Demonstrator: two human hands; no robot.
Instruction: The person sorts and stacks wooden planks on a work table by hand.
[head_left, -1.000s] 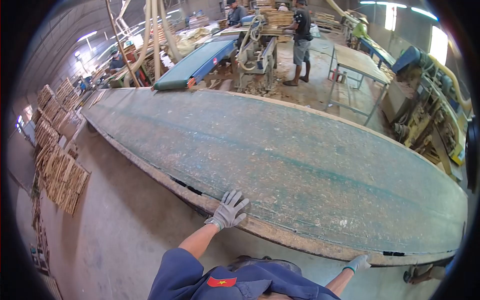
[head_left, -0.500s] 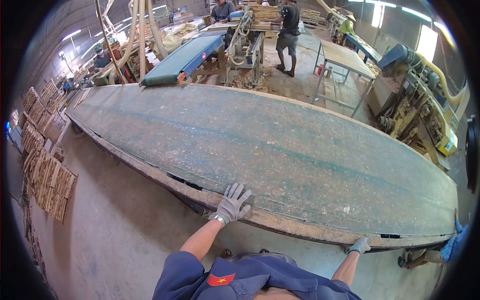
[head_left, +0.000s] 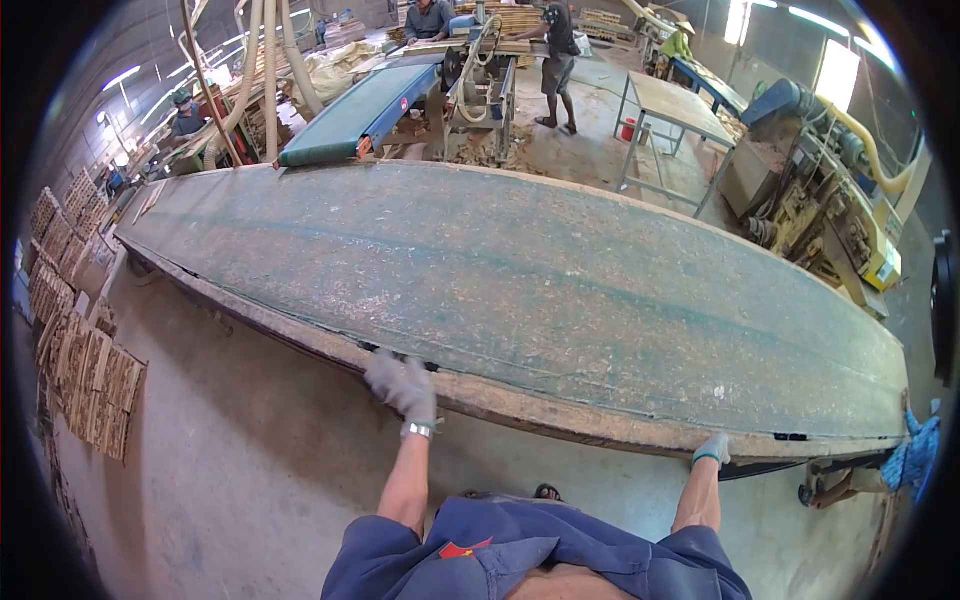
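Note:
A long, wide green conveyor belt (head_left: 520, 270), dusted with sawdust, runs across the view in front of me. Its worn wooden rim (head_left: 540, 410) is closest to me. My left hand (head_left: 405, 385), in a grey work glove, lies on that rim with fingers loosely apart and is blurred by motion. My right hand (head_left: 712, 448), also gloved, is curled over the rim further right, near the belt's end. Neither hand holds a loose object. My blue shirt fills the bottom of the view.
Stacks of small wooden pieces (head_left: 85, 370) line the floor at left. A narrower green feed conveyor (head_left: 350, 110) and several workers (head_left: 557, 60) stand behind the belt. A metal table (head_left: 670, 100) and a yellow machine (head_left: 830, 220) are at right. A person's blue sleeve (head_left: 915, 455) shows at the belt's end.
My left hand has slid left along the rim and turned, no longer spread flat. My view has dropped and shifted; the right hand stays on the rim.

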